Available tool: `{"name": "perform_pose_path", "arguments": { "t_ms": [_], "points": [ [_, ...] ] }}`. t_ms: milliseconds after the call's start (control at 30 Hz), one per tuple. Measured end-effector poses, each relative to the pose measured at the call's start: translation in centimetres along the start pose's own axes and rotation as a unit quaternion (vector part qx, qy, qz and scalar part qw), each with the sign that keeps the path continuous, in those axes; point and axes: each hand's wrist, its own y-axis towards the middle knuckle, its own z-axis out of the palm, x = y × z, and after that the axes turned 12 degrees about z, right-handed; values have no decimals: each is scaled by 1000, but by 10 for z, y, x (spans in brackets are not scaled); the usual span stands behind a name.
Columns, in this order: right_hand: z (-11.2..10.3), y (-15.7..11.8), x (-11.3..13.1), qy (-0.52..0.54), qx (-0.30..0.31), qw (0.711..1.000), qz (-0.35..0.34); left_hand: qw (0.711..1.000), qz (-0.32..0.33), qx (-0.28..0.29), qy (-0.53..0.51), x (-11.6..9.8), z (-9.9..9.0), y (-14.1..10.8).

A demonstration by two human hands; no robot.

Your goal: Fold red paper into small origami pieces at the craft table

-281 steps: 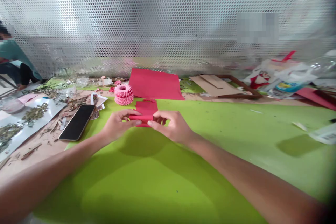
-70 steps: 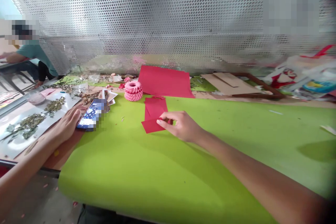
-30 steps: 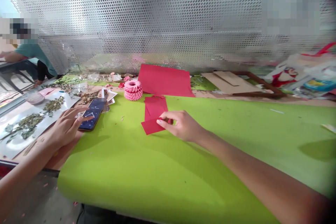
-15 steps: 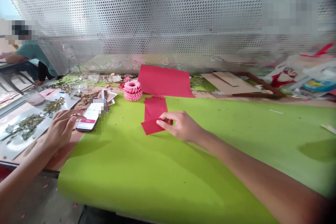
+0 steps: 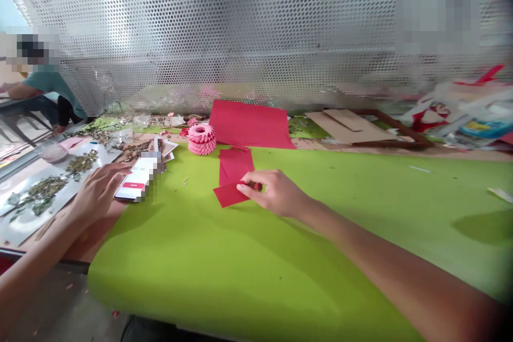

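Centrally on the green mat (image 5: 224, 262), a small red paper piece (image 5: 231, 194) is pinched at its right end by the right hand (image 5: 278, 192), its thumb and fingertips (image 5: 242, 188) closed on the paper. Its long axis is laid roughly crosswise, tilted slightly, with the free end pointed left toward the smartphone (image 5: 137, 177). It overlaps the near end of a longer red paper strip (image 5: 235, 165), whose long axis is directed away from the person, toward a large red sheet (image 5: 250, 125).

The left hand (image 5: 98, 195) is held over the phone's near side with its fingers loosely curved, not gripping; whether they touch the glass cannot be told. On the lit screen, "02:46" can be made out above a red button; the rest is blurred.

A pink folded-paper rosette (image 5: 201, 139) is placed beside the strip's far end. Dried plant sprigs (image 5: 82, 163) are laid on a white sheet under the left hand. A seated person (image 5: 50, 85) is seen far left, beyond a perforated metal panel (image 5: 256, 37).
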Motion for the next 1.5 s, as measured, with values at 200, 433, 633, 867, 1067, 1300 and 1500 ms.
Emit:
{"name": "perform_pose_path", "arguments": {
  "t_ms": [200, 433, 633, 867, 1067, 1300, 1500],
  "points": [
    [1, 1, -1, -9, 6, 1000, 0, 993, 27, 114, -22, 11, 3, 53],
    [0, 0, -1, -5, 10, 1000, 6, 984, -16, 160, -74, 10, 16, 75],
    [3, 1, -4, -13, 9, 1000, 2, 975, -49, 177, -123, 31, 9, 57],
    [3, 1, -3, -11, 11, 1000, 1, 965, -15, 226, -130, 41, 6, 36],
    [1, 0, -2, -16, 12, 1000, 1, 972, 23, 194, -132, 43, 11, 36],
    [1, 1, -4, -13, 5, 1000, -1, 966, -6, 202, -160, 50, 8, 41],
    [4, 2, -6, -21, 7, 1000, -7, 968, -68, 206, -123, 58, 12, 72]
  ]
}}
